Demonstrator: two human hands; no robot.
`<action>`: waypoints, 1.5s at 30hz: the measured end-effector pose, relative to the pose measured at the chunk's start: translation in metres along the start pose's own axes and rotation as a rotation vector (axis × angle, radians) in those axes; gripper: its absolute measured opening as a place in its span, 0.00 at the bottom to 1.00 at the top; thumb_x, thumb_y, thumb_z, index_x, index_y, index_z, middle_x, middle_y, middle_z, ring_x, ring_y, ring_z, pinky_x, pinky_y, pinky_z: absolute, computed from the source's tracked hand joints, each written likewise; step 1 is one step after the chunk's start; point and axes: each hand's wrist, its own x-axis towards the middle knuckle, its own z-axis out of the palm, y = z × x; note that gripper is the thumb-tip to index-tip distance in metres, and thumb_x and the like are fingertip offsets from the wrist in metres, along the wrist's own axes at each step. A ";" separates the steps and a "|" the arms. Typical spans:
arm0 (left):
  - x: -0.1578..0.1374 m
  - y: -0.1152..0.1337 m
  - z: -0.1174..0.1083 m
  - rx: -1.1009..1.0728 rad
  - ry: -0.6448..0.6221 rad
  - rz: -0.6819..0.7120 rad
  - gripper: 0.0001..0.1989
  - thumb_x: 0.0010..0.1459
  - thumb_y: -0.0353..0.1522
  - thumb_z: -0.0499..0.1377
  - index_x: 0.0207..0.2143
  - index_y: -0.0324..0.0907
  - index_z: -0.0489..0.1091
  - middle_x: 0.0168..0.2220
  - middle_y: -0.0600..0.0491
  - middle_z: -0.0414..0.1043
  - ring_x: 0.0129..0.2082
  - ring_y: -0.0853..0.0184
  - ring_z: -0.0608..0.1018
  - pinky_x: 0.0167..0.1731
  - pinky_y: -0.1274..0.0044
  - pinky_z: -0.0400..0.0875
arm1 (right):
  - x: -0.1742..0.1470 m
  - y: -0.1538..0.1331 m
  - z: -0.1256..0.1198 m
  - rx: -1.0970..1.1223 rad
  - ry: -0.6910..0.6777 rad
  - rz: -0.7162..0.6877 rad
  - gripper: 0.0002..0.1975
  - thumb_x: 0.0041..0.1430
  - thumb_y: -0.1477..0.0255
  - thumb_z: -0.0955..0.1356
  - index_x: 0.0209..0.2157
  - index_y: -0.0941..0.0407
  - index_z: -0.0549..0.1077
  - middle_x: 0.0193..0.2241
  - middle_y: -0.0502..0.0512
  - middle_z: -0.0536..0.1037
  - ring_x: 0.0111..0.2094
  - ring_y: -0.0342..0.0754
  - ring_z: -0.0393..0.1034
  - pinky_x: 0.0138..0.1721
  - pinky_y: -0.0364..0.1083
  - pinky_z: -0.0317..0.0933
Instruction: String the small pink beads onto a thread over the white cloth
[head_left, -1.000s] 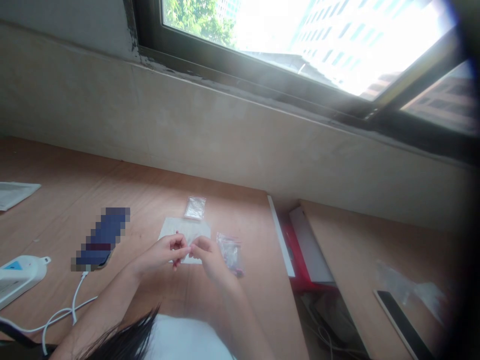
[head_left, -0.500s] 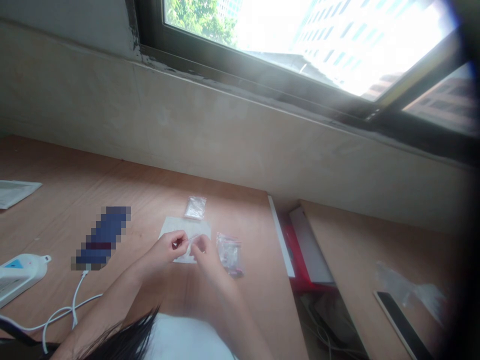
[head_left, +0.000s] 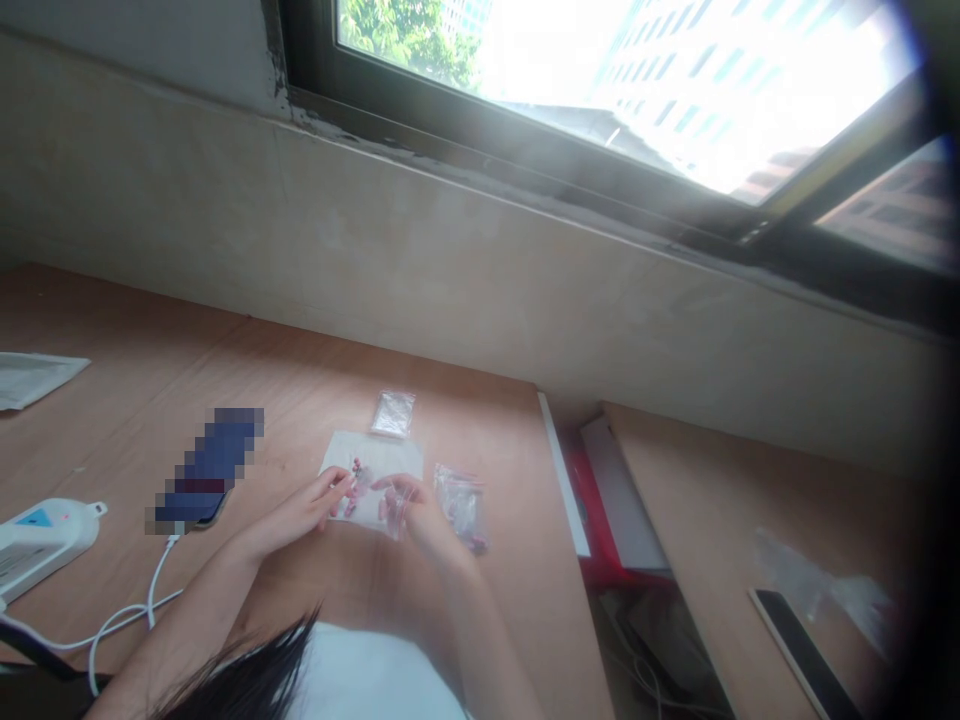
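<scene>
A white sheet (head_left: pixel 375 450) lies on the desk, and small dark-red pieces (head_left: pixel 357 466) rest on it. My left hand (head_left: pixel 319 500) reaches over its left side with fingers stretched and slightly apart beside the red pieces. At the right side, my right hand (head_left: pixel 416 505) pinches a small clear plastic bag (head_left: pixel 395 515) with reddish bits showing through it. Just right of that hand are more clear zip bags (head_left: pixel 463 505). Another flat clear bag (head_left: pixel 394 413) lies at the sheet's far edge. The exact kind of the red pieces is too small to make out.
A phone (head_left: pixel 210 465), blurred by pixels, lies to the left on a white charging cable (head_left: pixel 154 585). Near it sits a white power strip (head_left: pixel 52 545). A gap with a red item (head_left: pixel 600 520) separates this desk from another holding a dark flat device (head_left: pixel 802 645).
My hands have moved apart from close together. Red pieces now show on the sheet, and the clear bag hangs from my right hand. The left hand's fingers have straightened.
</scene>
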 end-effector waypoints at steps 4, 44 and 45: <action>-0.004 -0.019 -0.003 -0.105 -0.013 -0.082 0.17 0.49 0.45 0.49 0.23 0.40 0.60 0.19 0.59 0.58 0.18 0.74 0.63 0.19 0.81 0.58 | 0.004 0.007 0.008 0.043 0.006 0.024 0.08 0.45 0.71 0.64 0.31 0.57 0.67 0.19 0.48 0.68 0.20 0.39 0.59 0.21 0.39 0.52; 0.000 -0.037 -0.032 -0.042 0.398 -0.030 0.15 0.44 0.43 0.55 0.19 0.40 0.60 0.10 0.64 0.55 0.09 0.78 0.59 0.09 0.86 0.52 | 0.048 0.064 0.018 0.163 -0.054 0.113 0.16 0.40 0.62 0.67 0.25 0.59 0.62 0.19 0.51 0.72 0.13 0.39 0.62 0.14 0.40 0.56; 0.001 -0.035 -0.032 -0.032 0.404 -0.020 0.15 0.44 0.43 0.55 0.19 0.40 0.60 0.10 0.64 0.55 0.09 0.78 0.59 0.09 0.86 0.51 | 0.047 0.064 0.018 0.167 -0.054 0.115 0.16 0.40 0.62 0.67 0.25 0.59 0.62 0.20 0.51 0.72 0.13 0.39 0.62 0.14 0.40 0.56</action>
